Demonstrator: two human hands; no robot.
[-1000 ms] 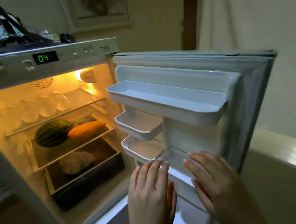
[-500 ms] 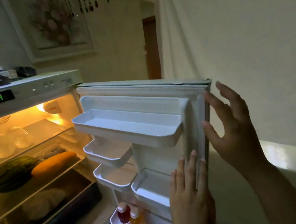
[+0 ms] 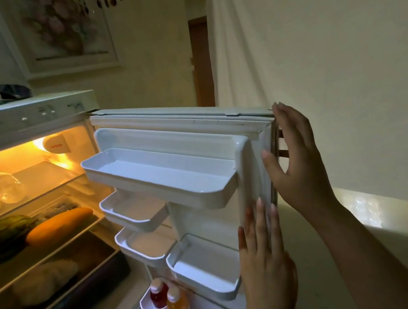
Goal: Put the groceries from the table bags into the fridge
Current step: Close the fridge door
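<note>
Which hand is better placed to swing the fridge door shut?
Probably the right hand: it wraps the fridge door's free outer edge. The left hand lies flat, open, against the inner face, in the closing path.

From my feed, both arms are bare: no sleeves, watch or bracelet show. The left hand (image 3: 264,265), lower centre of the frame, has slim fingers with longish, rounded nails. The right hand (image 3: 296,163), at centre right, shows the same plain nails and a bare forearm.
</note>
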